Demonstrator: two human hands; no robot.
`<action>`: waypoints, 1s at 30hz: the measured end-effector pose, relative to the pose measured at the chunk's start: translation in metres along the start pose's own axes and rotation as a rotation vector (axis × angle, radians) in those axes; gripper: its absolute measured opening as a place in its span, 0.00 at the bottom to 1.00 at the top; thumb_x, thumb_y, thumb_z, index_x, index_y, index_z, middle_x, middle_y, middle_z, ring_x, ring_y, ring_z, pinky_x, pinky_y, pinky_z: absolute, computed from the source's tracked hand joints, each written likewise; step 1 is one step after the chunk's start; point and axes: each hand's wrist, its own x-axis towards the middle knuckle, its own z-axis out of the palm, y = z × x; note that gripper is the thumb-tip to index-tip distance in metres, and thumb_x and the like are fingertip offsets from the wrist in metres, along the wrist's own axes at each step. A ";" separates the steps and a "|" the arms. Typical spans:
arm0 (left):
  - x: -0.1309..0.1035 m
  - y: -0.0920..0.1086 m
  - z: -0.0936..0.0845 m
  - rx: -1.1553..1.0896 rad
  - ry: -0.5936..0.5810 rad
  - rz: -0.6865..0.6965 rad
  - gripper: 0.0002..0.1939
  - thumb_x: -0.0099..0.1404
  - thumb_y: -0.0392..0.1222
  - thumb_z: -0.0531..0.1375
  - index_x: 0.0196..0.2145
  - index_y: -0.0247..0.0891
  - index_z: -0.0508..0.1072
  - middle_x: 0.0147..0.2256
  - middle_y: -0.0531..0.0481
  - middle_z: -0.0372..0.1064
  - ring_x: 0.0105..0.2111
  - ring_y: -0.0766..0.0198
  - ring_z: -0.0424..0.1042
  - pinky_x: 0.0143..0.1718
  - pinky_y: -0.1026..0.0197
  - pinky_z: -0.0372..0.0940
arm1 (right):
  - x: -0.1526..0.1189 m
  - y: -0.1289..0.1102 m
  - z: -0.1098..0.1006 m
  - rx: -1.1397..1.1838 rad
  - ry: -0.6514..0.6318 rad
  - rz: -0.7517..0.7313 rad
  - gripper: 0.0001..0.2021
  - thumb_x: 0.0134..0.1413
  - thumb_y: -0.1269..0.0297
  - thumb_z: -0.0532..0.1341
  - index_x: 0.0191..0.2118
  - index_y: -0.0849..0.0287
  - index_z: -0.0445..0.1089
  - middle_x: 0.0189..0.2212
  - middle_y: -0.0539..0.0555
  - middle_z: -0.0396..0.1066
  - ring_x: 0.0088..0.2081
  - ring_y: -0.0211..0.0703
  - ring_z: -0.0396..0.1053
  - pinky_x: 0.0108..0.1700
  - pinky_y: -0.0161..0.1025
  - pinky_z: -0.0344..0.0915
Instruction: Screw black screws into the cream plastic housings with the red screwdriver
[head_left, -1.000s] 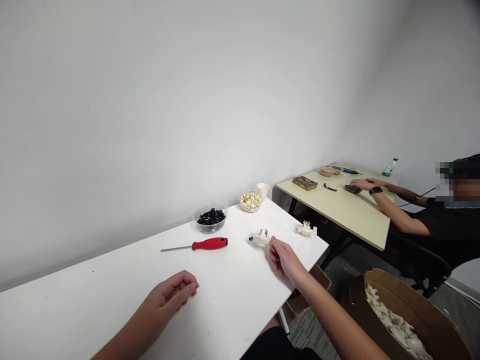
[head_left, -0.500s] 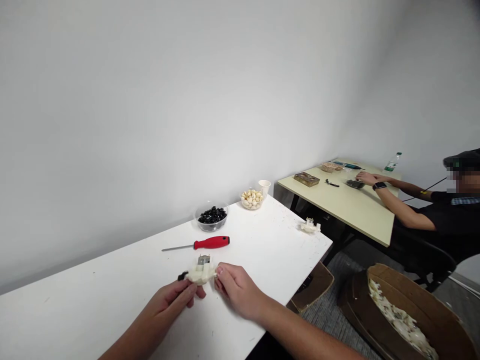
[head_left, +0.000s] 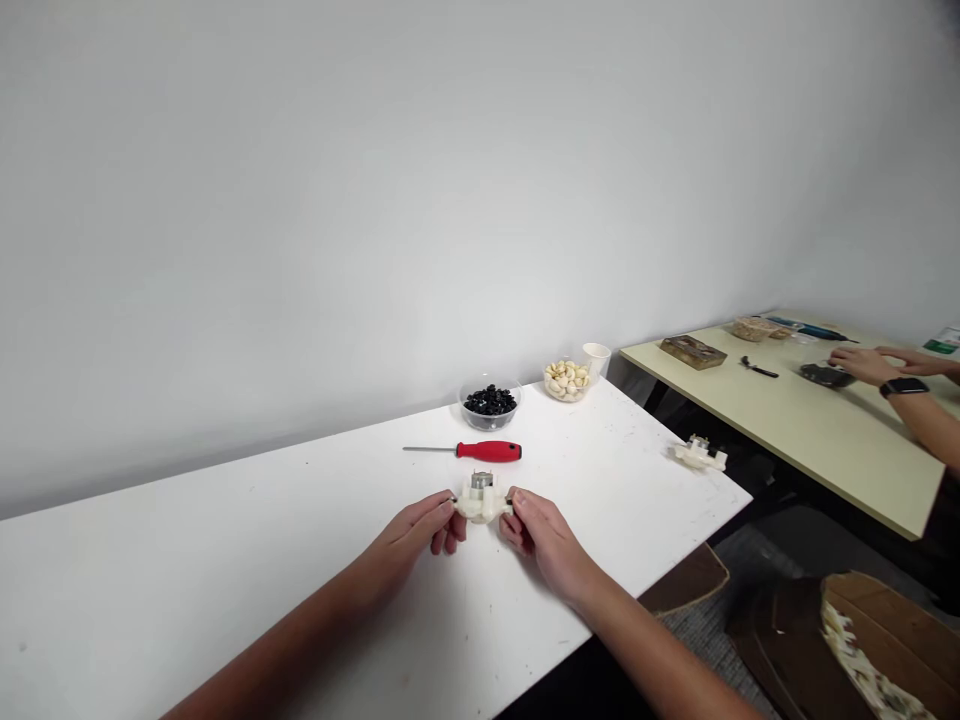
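Between my hands is a white plastic gear housing with a small silver motor standing on top. My left hand pinches its left end, where a bit of black shows at the fingertips. At the right end, my right hand pinches it near another small black piece. The fingers cover most of both black pieces. Just beyond lies a red-handled screwdriver, its shaft pointing left. Behind that stands a clear bowl of small black parts.
A clear bowl of cream-coloured pieces and a paper cup stand farther back. Another white motor housing lies near the right edge. A cardboard box of white parts is on the floor. Another person's hands work at the yellowish table.
The camera view has turned left, so everything sits farther right. My left hand has shifted to the housing's left end, mostly covering the black piece there. Black now shows at the right end too.
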 end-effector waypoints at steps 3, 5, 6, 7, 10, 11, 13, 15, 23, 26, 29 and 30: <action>-0.001 0.002 0.000 0.017 -0.011 0.003 0.23 0.77 0.57 0.48 0.36 0.39 0.73 0.34 0.48 0.69 0.34 0.58 0.64 0.39 0.58 0.62 | 0.000 0.000 -0.001 -0.023 0.007 0.017 0.27 0.70 0.37 0.50 0.28 0.55 0.56 0.23 0.47 0.55 0.26 0.38 0.49 0.30 0.40 0.47; -0.002 0.004 0.001 0.020 -0.021 0.010 0.23 0.77 0.57 0.48 0.36 0.39 0.73 0.35 0.47 0.69 0.34 0.59 0.64 0.39 0.58 0.63 | 0.001 0.001 -0.001 -0.022 0.011 0.019 0.28 0.70 0.37 0.50 0.28 0.55 0.56 0.22 0.47 0.55 0.26 0.39 0.50 0.31 0.40 0.47; -0.002 0.006 0.002 0.019 -0.028 0.014 0.23 0.78 0.57 0.48 0.36 0.39 0.73 0.35 0.48 0.69 0.34 0.59 0.64 0.39 0.58 0.62 | 0.001 0.002 -0.001 -0.016 0.010 0.017 0.28 0.70 0.37 0.49 0.28 0.55 0.56 0.22 0.47 0.55 0.26 0.39 0.50 0.31 0.40 0.47; -0.002 0.006 0.002 0.015 -0.033 0.020 0.23 0.78 0.57 0.48 0.36 0.39 0.73 0.35 0.48 0.69 0.34 0.59 0.64 0.39 0.59 0.62 | 0.001 0.003 -0.001 -0.006 0.006 0.016 0.27 0.71 0.38 0.48 0.28 0.55 0.56 0.22 0.48 0.55 0.26 0.39 0.49 0.31 0.41 0.47; -0.003 0.006 0.003 0.004 -0.038 0.035 0.24 0.78 0.58 0.47 0.37 0.39 0.72 0.36 0.48 0.69 0.34 0.59 0.65 0.39 0.58 0.62 | 0.001 0.006 -0.001 0.029 0.000 0.002 0.26 0.73 0.42 0.46 0.29 0.55 0.57 0.22 0.48 0.55 0.25 0.39 0.49 0.31 0.41 0.46; -0.003 0.004 0.003 0.003 -0.038 0.039 0.24 0.78 0.58 0.48 0.37 0.39 0.72 0.36 0.48 0.69 0.34 0.59 0.65 0.39 0.58 0.62 | 0.001 0.006 -0.002 0.036 -0.003 -0.002 0.25 0.73 0.44 0.47 0.29 0.55 0.57 0.23 0.48 0.55 0.25 0.39 0.49 0.31 0.41 0.45; -0.004 0.002 0.003 0.002 -0.047 0.041 0.24 0.78 0.58 0.48 0.38 0.39 0.73 0.36 0.47 0.70 0.34 0.59 0.66 0.40 0.58 0.62 | 0.001 0.006 -0.002 0.045 0.003 -0.013 0.22 0.73 0.47 0.48 0.29 0.55 0.57 0.23 0.48 0.55 0.25 0.40 0.50 0.30 0.41 0.45; -0.004 0.001 0.002 0.005 -0.061 0.036 0.24 0.78 0.59 0.47 0.39 0.39 0.73 0.37 0.47 0.71 0.35 0.59 0.67 0.41 0.58 0.63 | 0.000 0.003 -0.002 0.040 0.014 -0.011 0.21 0.73 0.50 0.49 0.28 0.55 0.57 0.23 0.48 0.54 0.25 0.40 0.49 0.29 0.41 0.45; -0.005 0.002 0.003 0.022 -0.064 0.005 0.26 0.78 0.61 0.46 0.39 0.39 0.72 0.34 0.48 0.69 0.35 0.59 0.67 0.41 0.58 0.64 | 0.000 0.004 -0.003 -0.007 0.046 0.003 0.19 0.73 0.55 0.48 0.28 0.54 0.57 0.23 0.48 0.53 0.25 0.40 0.49 0.29 0.40 0.46; -0.004 0.002 0.003 0.026 -0.003 0.006 0.25 0.76 0.61 0.49 0.36 0.39 0.71 0.31 0.49 0.67 0.33 0.58 0.66 0.39 0.58 0.64 | -0.001 0.002 -0.002 -0.067 0.020 -0.001 0.20 0.73 0.53 0.49 0.28 0.54 0.57 0.23 0.48 0.53 0.26 0.41 0.49 0.31 0.40 0.48; -0.003 0.006 0.001 0.048 0.052 0.005 0.26 0.77 0.60 0.47 0.30 0.40 0.68 0.29 0.49 0.65 0.32 0.58 0.65 0.39 0.57 0.63 | -0.003 -0.001 0.004 -0.214 -0.004 -0.027 0.22 0.74 0.49 0.49 0.29 0.54 0.60 0.24 0.49 0.56 0.28 0.42 0.53 0.33 0.41 0.51; -0.003 0.007 0.001 0.058 0.062 0.003 0.27 0.77 0.60 0.46 0.29 0.40 0.68 0.28 0.50 0.65 0.32 0.58 0.64 0.39 0.57 0.63 | -0.004 -0.002 0.005 -0.274 0.006 -0.050 0.22 0.74 0.49 0.49 0.30 0.55 0.62 0.25 0.49 0.58 0.29 0.43 0.55 0.34 0.41 0.53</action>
